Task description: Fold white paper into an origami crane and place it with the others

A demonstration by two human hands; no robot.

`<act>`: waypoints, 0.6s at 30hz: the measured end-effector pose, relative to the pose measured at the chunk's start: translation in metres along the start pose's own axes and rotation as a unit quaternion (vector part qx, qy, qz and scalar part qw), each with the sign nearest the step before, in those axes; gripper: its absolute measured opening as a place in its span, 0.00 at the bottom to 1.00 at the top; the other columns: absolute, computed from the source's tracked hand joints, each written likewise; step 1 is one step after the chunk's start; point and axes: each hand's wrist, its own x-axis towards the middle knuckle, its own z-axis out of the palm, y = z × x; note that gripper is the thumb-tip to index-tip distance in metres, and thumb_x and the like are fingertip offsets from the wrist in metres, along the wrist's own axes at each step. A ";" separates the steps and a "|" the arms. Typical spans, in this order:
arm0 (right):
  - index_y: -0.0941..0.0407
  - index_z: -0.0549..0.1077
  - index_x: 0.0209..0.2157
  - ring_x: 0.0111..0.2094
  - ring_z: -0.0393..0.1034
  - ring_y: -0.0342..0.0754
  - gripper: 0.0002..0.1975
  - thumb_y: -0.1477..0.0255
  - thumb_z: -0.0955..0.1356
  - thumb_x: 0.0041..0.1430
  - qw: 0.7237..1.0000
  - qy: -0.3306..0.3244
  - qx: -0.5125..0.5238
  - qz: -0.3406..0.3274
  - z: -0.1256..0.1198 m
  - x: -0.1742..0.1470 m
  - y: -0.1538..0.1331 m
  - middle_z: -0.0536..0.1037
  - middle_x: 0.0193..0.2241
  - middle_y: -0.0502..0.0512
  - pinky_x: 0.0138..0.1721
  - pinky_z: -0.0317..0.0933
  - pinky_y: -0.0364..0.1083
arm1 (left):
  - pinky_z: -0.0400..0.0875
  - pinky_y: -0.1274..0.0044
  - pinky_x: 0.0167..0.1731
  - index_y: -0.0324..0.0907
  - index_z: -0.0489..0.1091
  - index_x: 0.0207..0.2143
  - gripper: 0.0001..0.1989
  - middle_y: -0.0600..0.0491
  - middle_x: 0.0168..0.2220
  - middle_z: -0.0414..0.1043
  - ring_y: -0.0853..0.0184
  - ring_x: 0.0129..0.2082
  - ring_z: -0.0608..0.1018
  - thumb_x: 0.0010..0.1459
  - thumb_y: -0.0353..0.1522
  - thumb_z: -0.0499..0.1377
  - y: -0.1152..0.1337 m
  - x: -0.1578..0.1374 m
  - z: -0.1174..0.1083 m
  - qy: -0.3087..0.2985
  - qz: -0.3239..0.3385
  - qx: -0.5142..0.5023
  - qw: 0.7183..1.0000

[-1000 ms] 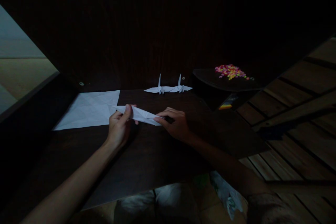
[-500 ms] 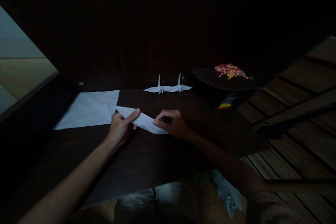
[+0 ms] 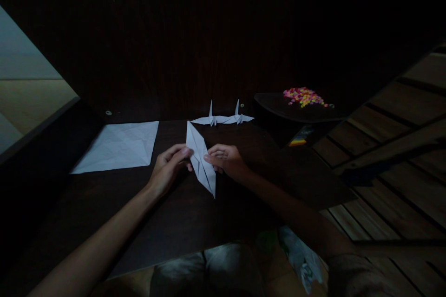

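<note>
Between my two hands, above the dark table, a folded white paper (image 3: 200, 151) stands tilted, a long diamond with a slit down its lower half. My left hand (image 3: 170, 164) pinches its left edge, thumb on the front face. On the opposite edge, the thumb of my right hand (image 3: 227, 161) presses the front while the fingers curl behind. Two white paper cranes (image 3: 212, 120) sit side by side at the table's back, their pointed tips upright. A creased white paper sheet (image 3: 118, 147) lies flat to the left of my left hand.
A dark board (image 3: 174, 55) rises behind the table (image 3: 167, 222). At the right, a rounded shelf (image 3: 272, 104) bears a heap of small colourful pieces (image 3: 304, 96). Wooden slats (image 3: 411, 185) lie further right. A plastic bag (image 3: 303, 260) is below the table's front edge.
The folded paper has turned from lying nearly sideways to nearly upright, its slit half pointing down. My right hand has shifted its grip to the paper's right edge.
</note>
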 end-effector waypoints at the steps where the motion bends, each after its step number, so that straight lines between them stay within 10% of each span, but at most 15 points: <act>1: 0.59 0.71 0.26 0.13 0.61 0.37 0.12 0.66 0.73 0.42 1.000 0.007 0.013 0.006 0.000 0.000 0.000 0.71 0.15 0.45 0.13 0.53 0.37 | 0.70 0.77 0.25 0.37 0.75 0.31 0.14 0.52 0.27 0.73 0.68 0.24 0.73 0.46 0.39 0.66 0.000 0.000 0.000 -0.009 -0.001 0.028 1.000; 18: 0.59 0.70 0.23 0.12 0.65 0.40 0.14 0.64 0.75 0.41 0.999 -0.002 0.037 -0.003 0.002 -0.001 0.006 0.72 0.13 0.47 0.13 0.61 0.39 | 0.62 0.81 0.20 0.37 0.73 0.26 0.12 0.56 0.20 0.70 0.73 0.18 0.69 0.49 0.39 0.65 -0.007 -0.004 0.001 -0.064 -0.022 0.149 0.987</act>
